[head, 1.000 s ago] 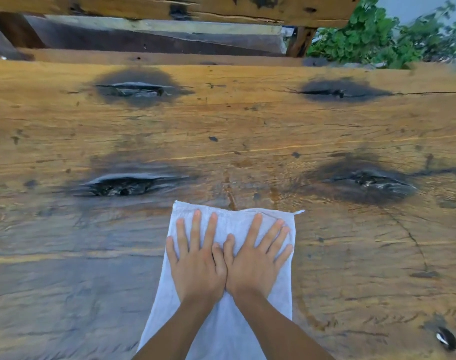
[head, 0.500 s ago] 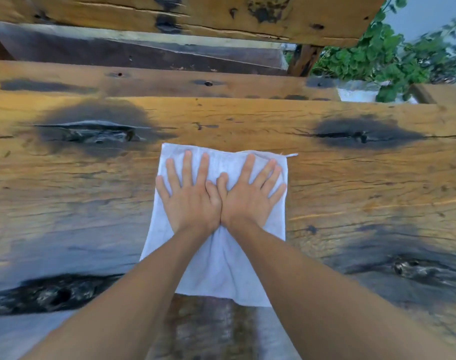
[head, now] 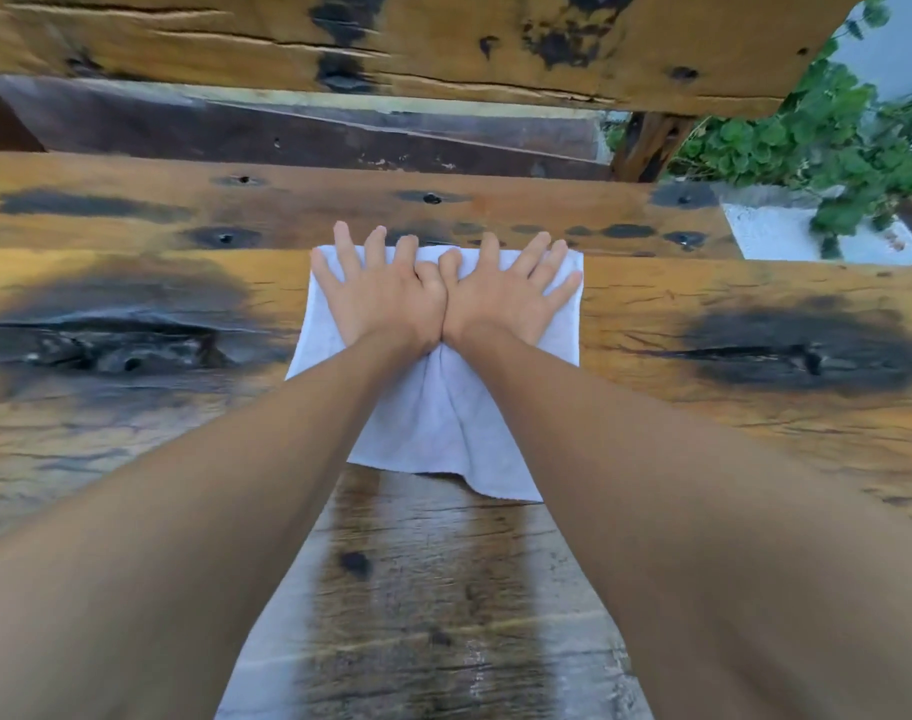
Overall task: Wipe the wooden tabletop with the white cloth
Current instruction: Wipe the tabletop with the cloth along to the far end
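Head view: my left hand (head: 378, 298) and right hand (head: 500, 298) flat, fingers spread, thumbs touching, pressing white cloth (head: 438, 407) onto wooden tabletop (head: 703, 314). Fingertips at tabletop's far edge. Cloth trails back under wrists; dark wet streak (head: 423, 589) behind cloth.

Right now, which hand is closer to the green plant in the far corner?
The right hand. It presses the white cloth on the side toward the green plant; the left hand lies beside it, thumbs touching, farther from the plant.

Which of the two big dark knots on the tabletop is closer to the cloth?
The left dark knot: its stain almost reaches the white cloth; the right knot sits farther off.
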`<state>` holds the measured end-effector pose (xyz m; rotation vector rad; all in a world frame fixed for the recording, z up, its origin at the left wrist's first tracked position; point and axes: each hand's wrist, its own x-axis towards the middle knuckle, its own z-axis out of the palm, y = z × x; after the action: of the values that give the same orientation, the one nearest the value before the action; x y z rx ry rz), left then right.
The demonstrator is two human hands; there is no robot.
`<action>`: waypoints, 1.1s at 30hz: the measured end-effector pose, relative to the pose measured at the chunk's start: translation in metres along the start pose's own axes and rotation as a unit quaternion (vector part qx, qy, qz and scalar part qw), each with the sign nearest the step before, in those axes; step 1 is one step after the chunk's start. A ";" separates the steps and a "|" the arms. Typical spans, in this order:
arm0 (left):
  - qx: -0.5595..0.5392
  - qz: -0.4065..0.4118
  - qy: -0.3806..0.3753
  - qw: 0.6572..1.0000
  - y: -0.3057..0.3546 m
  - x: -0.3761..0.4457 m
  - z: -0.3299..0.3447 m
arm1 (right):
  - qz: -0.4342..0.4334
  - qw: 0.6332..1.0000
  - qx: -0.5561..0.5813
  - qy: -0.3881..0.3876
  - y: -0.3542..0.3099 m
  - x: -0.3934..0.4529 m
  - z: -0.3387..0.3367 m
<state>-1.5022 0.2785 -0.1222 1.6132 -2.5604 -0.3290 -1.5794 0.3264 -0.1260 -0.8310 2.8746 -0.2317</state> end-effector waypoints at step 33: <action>-0.033 0.066 -0.029 0.997 -0.005 -0.415 0.024 | -0.181 0.980 -0.047 -0.071 0.236 -0.346 -0.012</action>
<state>-1.3221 0.6528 -0.1330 1.4248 -2.6515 -0.4499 -1.4139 0.7108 -0.1262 -1.3297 2.6009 -0.0685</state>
